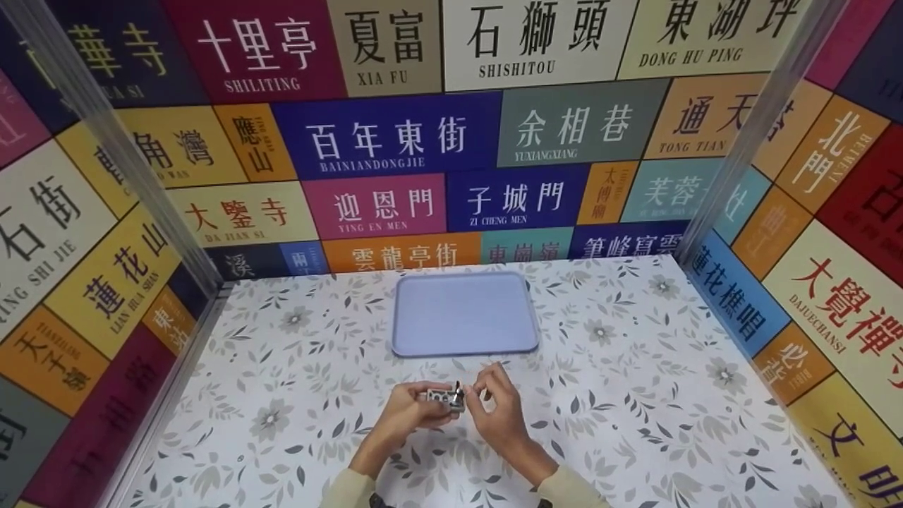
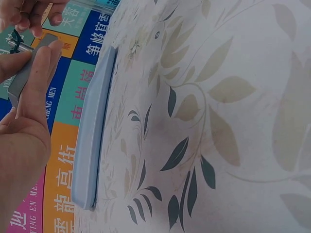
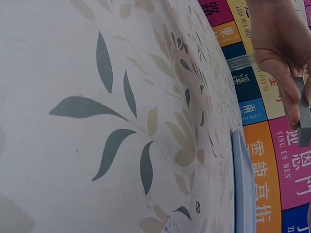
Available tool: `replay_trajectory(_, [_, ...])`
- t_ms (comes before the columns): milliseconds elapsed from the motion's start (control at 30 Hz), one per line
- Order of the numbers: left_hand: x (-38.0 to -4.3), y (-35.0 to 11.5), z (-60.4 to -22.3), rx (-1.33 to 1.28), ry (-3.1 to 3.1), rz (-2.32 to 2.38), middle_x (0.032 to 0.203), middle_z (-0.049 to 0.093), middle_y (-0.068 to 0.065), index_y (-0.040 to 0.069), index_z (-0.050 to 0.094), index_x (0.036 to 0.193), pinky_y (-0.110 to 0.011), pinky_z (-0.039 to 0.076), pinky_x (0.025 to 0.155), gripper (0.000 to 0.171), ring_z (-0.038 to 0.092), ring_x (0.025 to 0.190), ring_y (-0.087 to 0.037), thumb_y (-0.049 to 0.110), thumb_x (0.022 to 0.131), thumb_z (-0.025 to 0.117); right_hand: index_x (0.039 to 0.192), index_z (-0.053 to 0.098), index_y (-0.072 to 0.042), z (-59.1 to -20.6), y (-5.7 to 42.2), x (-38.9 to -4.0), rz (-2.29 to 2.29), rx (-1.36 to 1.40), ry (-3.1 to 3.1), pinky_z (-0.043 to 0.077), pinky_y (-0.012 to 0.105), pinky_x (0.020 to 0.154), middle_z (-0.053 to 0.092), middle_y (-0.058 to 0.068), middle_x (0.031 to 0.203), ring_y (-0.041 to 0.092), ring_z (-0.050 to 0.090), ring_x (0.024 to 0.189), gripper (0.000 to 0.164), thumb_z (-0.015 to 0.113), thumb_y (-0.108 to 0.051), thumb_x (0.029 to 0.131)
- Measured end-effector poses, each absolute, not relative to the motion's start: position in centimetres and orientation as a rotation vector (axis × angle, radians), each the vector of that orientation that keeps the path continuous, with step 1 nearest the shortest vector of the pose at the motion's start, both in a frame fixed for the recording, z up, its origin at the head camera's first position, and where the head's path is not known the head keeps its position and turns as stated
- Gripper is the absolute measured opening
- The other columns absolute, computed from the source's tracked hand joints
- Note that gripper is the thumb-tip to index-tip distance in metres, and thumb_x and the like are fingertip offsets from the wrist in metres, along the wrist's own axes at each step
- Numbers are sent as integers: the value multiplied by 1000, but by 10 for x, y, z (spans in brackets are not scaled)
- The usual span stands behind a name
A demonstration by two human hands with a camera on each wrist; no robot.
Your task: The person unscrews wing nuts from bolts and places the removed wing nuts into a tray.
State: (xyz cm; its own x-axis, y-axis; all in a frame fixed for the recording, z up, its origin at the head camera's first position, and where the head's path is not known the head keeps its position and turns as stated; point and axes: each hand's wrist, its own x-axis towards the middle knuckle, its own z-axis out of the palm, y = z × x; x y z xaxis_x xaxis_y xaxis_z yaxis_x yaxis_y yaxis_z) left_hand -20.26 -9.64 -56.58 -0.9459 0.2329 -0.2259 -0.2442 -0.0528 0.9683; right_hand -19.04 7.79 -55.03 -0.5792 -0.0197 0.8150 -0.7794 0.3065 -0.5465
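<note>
My left hand [image 1: 409,409] grips a small grey block [image 1: 439,397] between thumb and fingers, above the table. The block's flat grey side [image 2: 25,80] faces the left wrist camera. At its right end stands a small black-and-silver part [image 1: 458,391], seen in the left wrist view as a silver pin with a black piece [image 2: 17,42]. My right hand [image 1: 497,409] has curled fingers, with thumb and index fingertips pinching at that part; the contact itself is partly hidden. In the right wrist view, the left hand [image 3: 282,48] holds the block [image 3: 304,121] at the right edge.
A pale blue-lilac tray [image 1: 465,314] lies on the table beyond both hands. White cloth with a grey leaf print [image 1: 282,367] covers the table. Walls of coloured panels with lettering [image 1: 384,137] enclose the back and both sides.
</note>
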Motion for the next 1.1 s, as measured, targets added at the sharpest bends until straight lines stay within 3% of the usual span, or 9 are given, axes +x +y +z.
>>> replay_trajectory(200, [-203, -95, -567, -12, 1884, 2080, 99, 77, -18, -8, 64, 125, -28, 67, 76, 46, 77, 79, -20, -1, 80, 66, 70, 52, -3, -551, 77, -190, 1342, 757, -1846, 42, 10, 58, 50, 13, 79, 22, 50, 70, 30, 73, 18, 71])
replay_trajectory(700, [-204, -97, -569, -4, 1851, 2118, 100, 76, -19, -10, 63, 125, -30, 66, 80, 44, 77, 82, -21, -1, 81, 66, 71, 54, -1, -551, 76, -189, 1312, 738, -1853, 40, 7, 58, 54, 15, 82, 24, 54, 73, 32, 78, 19, 64])
replay_trajectory(900, [-204, -97, -570, -1, 1855, 2115, 102, 76, -20, -10, 63, 124, -31, 66, 80, 44, 77, 82, -22, -1, 81, 66, 71, 54, -3, -565, 78, -195, 1295, 684, -1868, 39, 5, 58, 54, 13, 82, 23, 55, 73, 31, 77, 17, 67])
replay_trajectory(1100, [-204, -97, -569, -5, 1870, 2101, 101, 76, -19, -8, 65, 123, -30, 67, 78, 43, 77, 81, -21, 1, 81, 68, 79, 59, -10, -590, 84, -205, 1265, 665, -1917, 39, 2, 60, 56, 8, 89, 16, 55, 76, 27, 80, 6, 74])
